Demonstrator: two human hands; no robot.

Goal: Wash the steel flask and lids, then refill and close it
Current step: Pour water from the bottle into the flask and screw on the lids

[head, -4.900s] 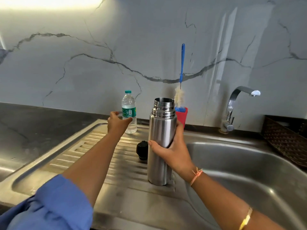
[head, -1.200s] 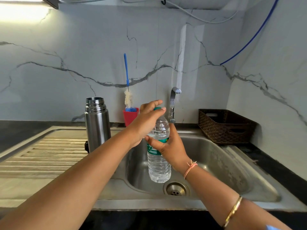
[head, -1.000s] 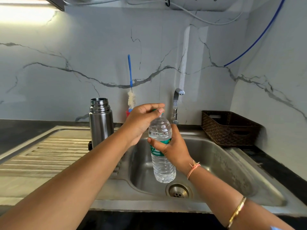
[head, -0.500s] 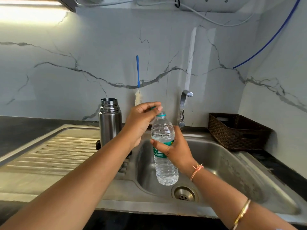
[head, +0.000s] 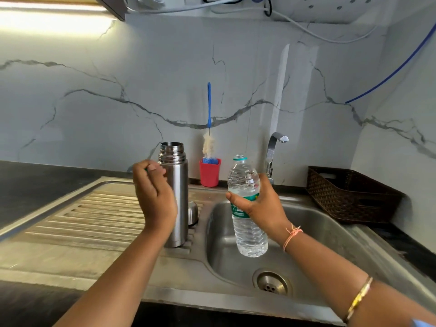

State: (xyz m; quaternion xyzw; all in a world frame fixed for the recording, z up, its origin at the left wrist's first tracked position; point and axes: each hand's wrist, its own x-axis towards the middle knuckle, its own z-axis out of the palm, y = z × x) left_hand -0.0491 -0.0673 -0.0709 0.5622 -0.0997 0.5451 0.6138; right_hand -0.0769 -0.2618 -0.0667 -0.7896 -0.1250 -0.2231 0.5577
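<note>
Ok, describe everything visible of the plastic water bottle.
The water bottle is clear ribbed plastic with a green label and teal neck ring. Its mouth is open, uncapped; a green sliver pinched in the left hand looks like the cap. Mostly full, it is near upright over the sink basin, gripped around the label by the right hand.

Flask (head: 176,194): brushed steel, satin sheen. Lid (head: 193,212) just behind it: polished steel. Water bottle (head: 249,234): clear ribbed plastic, glossy. Bottle cap (head: 146,170): green, mostly hidden. Sink (head: 313,230): dull stainless, left drainboard ridged. Tap (head: 273,147): bright chrome. Cup (head: 209,173): matt red plastic. Far-right basket (head: 349,197): dark woven weave. Wall (head: 141,90): glossy, marble-veined. Counter (head: 35,182): dark, matt.
</note>
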